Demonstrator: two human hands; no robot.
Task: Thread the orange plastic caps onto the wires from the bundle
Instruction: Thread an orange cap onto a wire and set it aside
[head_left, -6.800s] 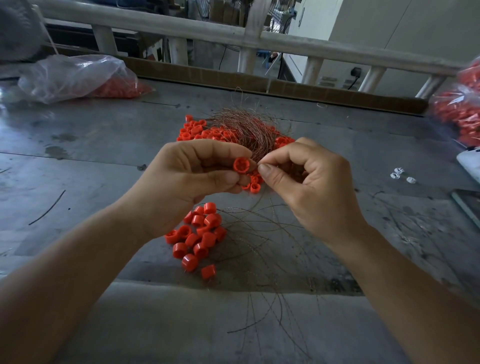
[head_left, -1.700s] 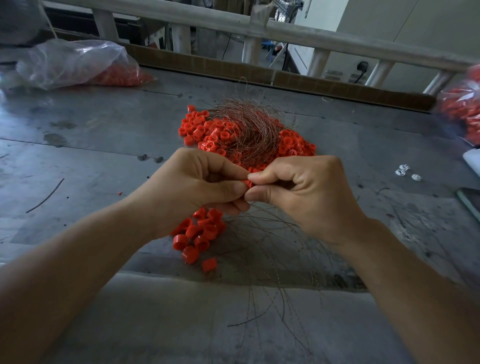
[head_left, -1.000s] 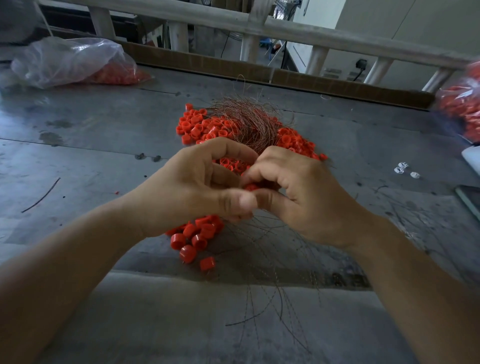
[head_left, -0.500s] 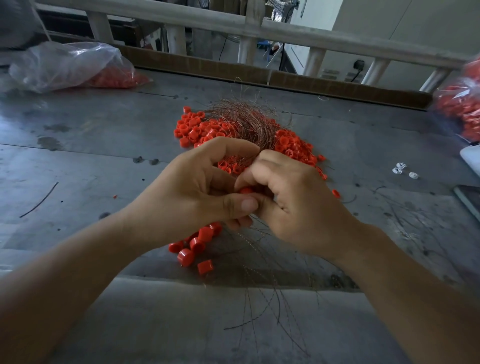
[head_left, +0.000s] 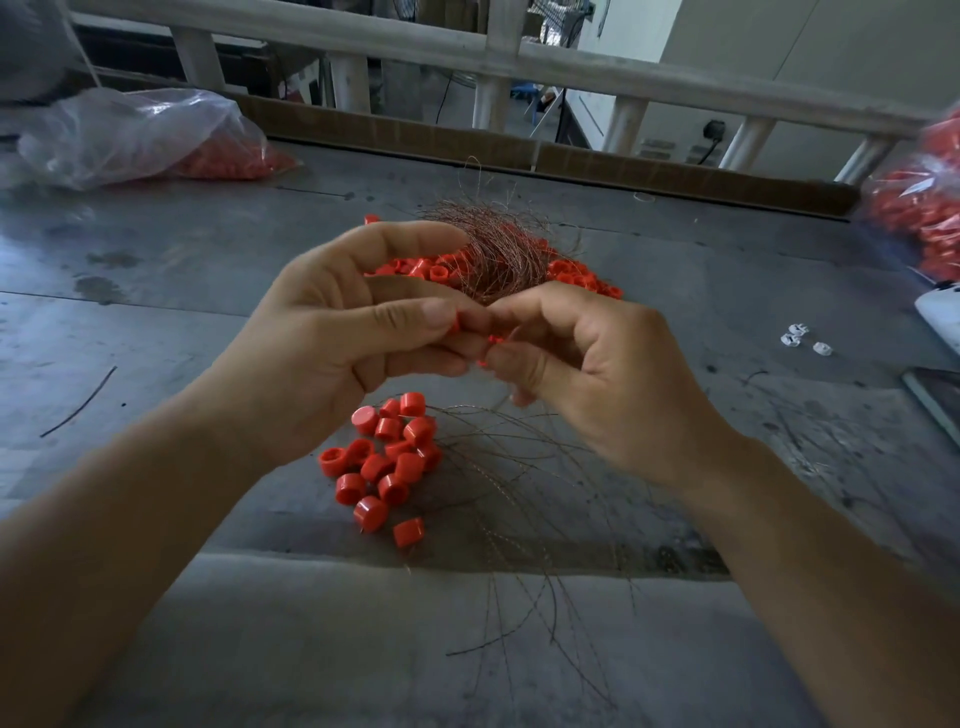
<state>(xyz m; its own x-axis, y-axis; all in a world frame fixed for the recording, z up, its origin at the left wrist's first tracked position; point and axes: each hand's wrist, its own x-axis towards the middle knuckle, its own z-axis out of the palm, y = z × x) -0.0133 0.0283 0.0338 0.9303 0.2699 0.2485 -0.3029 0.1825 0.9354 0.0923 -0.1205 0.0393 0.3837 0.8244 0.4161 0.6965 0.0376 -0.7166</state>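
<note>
My left hand and right hand above the counter, cap between my fingers, wire bundle on cap pile behind, cap heap nearer me, loose wires at its right, bag far left

We log the orange caps as smooth plastic with a faint sheen. The wires look like thin coppery metal, dull. Desk: grey, matt, stained and scuffed. Far left bag: clear glossy film, crinkled. Far railing: worn whitish paint, rough-looking.
</note>
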